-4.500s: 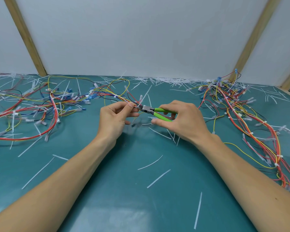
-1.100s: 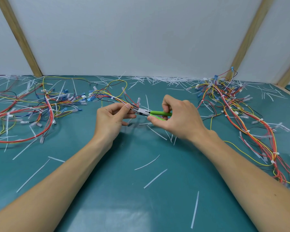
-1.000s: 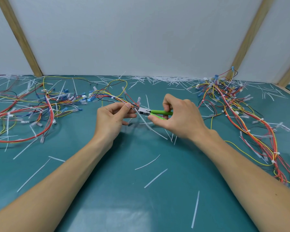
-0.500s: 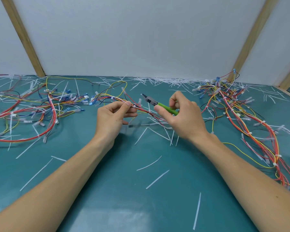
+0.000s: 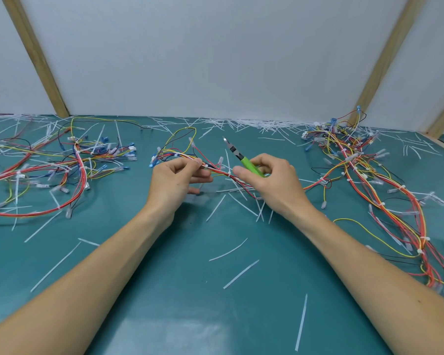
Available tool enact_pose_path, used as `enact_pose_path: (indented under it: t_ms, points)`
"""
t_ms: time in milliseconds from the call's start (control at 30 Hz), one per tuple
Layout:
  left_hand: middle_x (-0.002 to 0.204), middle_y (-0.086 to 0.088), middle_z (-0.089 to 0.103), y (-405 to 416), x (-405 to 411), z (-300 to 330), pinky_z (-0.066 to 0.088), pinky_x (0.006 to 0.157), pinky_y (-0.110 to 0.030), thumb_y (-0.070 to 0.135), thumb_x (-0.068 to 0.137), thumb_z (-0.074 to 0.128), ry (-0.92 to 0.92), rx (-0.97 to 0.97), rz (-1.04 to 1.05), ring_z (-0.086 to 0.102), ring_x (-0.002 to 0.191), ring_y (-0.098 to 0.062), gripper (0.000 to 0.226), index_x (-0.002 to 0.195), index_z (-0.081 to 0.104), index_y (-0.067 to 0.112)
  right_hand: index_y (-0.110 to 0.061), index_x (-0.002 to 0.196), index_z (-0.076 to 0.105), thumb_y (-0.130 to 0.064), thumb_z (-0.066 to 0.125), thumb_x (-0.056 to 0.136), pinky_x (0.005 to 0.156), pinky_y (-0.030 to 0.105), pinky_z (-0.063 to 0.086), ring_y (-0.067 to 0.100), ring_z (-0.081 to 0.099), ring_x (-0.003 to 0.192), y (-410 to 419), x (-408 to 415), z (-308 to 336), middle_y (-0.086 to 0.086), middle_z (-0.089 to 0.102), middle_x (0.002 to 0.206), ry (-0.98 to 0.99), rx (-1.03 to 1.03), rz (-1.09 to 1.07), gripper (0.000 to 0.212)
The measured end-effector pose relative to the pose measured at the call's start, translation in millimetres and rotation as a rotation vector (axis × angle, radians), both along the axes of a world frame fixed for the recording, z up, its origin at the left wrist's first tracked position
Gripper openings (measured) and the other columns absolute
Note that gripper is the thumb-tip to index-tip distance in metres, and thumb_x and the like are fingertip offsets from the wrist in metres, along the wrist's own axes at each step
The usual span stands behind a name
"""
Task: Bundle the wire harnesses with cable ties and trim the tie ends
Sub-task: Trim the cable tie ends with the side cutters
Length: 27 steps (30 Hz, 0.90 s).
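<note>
Now left hand [image 5: 176,179] pinches multicoloured wire harness [image 5: 215,171]; right hand [image 5: 272,179] grips green-handled flush cutters [image 5: 237,156], tip raised clear; next trim: blades flush against tie head, wires kept clear

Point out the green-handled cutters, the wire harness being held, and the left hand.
green-handled cutters [image 5: 249,166], head view, on the green handle just above the right thumb.
wire harness [image 5: 217,171], head view, on the wires spanning between the two hands.
left hand [image 5: 173,181], head view, on its back.
</note>
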<state>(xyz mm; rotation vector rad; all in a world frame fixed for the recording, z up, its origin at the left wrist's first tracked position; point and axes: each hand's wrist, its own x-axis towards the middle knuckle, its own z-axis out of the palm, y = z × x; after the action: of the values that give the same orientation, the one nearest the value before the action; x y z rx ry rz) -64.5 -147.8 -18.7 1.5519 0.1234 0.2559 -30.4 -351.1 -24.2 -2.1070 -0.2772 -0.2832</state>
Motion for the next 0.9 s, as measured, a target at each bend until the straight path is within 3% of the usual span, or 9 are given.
enact_pose_path:
  t_ms: [133, 233, 367, 533, 667, 767, 900]
  points:
    - [0.073, 0.001, 0.074, -1.8, -0.4, 0.4, 0.054, 0.053, -0.02, 0.021, 0.099, 0.061, -0.018, 0.004, -0.037, 0.077, 0.081, -0.019, 0.021, 0.081, 0.067, 0.014, -0.03, 0.083, 0.072, -0.029, 0.072, 0.085, 0.057, 0.026, 0.038, 0.005, 0.046, 0.051, -2.0, 6.9, -6.8, -0.014, 0.055, 0.053, 0.032, -0.059, 0.007, 0.002]
    - [0.072, 0.001, 0.072, -3.7, -0.2, -0.5, 0.053, 0.052, -0.021, 0.021, 0.099, 0.06, -0.033, 0.002, -0.064, 0.077, 0.081, -0.02, 0.02, 0.082, 0.065, 0.013, -0.03, 0.085, 0.073, -0.028, 0.069, 0.088, 0.056, 0.027, 0.037, 0.007, 0.045, 0.051, -4.7, 9.4, -8.7, -0.015, 0.052, 0.05, 0.058, -0.103, 0.011, 0.006]
    - [0.072, 0.001, 0.071, -3.4, 0.5, -1.8, 0.053, 0.052, -0.022, 0.021, 0.101, 0.058, -0.042, 0.005, -0.085, 0.077, 0.082, -0.021, 0.02, 0.083, 0.063, 0.013, -0.022, 0.085, 0.07, -0.037, 0.068, 0.089, 0.062, 0.036, 0.046, 0.02, 0.054, 0.063, -4.9, 7.2, -11.9, -0.005, 0.058, 0.059, 0.016, -0.255, -0.02, 0.016]
    - [0.077, 0.001, 0.073, -2.7, 0.5, -0.8, 0.045, 0.045, -0.023, 0.028, 0.102, 0.057, -0.019, 0.001, -0.067, 0.073, 0.067, -0.019, 0.024, 0.086, 0.069, 0.015, -0.023, 0.069, 0.051, -0.04, 0.067, 0.089, 0.054, 0.033, 0.037, 0.015, 0.047, 0.058, -3.4, 6.7, -15.0, -0.018, 0.052, 0.058, -0.069, -0.267, -0.067, 0.031]
    - [0.087, -0.005, 0.078, -3.9, -1.5, -0.1, 0.038, 0.042, -0.021, 0.044, 0.101, 0.056, 0.061, 0.075, -0.158, 0.065, 0.053, -0.017, 0.038, 0.09, 0.075, 0.013, -0.029, 0.065, 0.042, -0.038, 0.069, 0.087, 0.051, 0.031, 0.03, 0.012, 0.048, 0.058, -0.5, 2.8, -14.1, -0.008, 0.046, 0.053, -0.163, -0.262, -0.125, 0.036]
    - [0.09, -0.006, 0.079, -10.2, -4.1, -2.3, 0.038, 0.041, -0.022, 0.047, 0.098, 0.059, 0.094, 0.117, -0.253, 0.063, 0.052, -0.016, 0.038, 0.096, 0.077, 0.014, -0.03, 0.07, 0.045, -0.033, 0.07, 0.086, 0.054, 0.032, 0.032, 0.02, 0.049, 0.061, 3.7, -4.6, -8.6, -0.01, 0.048, 0.061, -0.288, -0.318, -0.126, 0.03]
    - [0.091, -0.007, 0.079, -12.5, -3.4, -1.4, 0.038, 0.038, -0.02, 0.049, 0.095, 0.063, 0.157, -0.002, -0.22, 0.062, 0.05, -0.013, 0.039, 0.096, 0.077, 0.012, -0.023, 0.086, 0.06, -0.031, 0.068, 0.082, 0.054, 0.033, 0.042, 0.025, 0.06, 0.069, 10.9, -17.7, 0.4, -0.008, 0.058, 0.078, -0.518, -0.408, -0.088, 0.012]
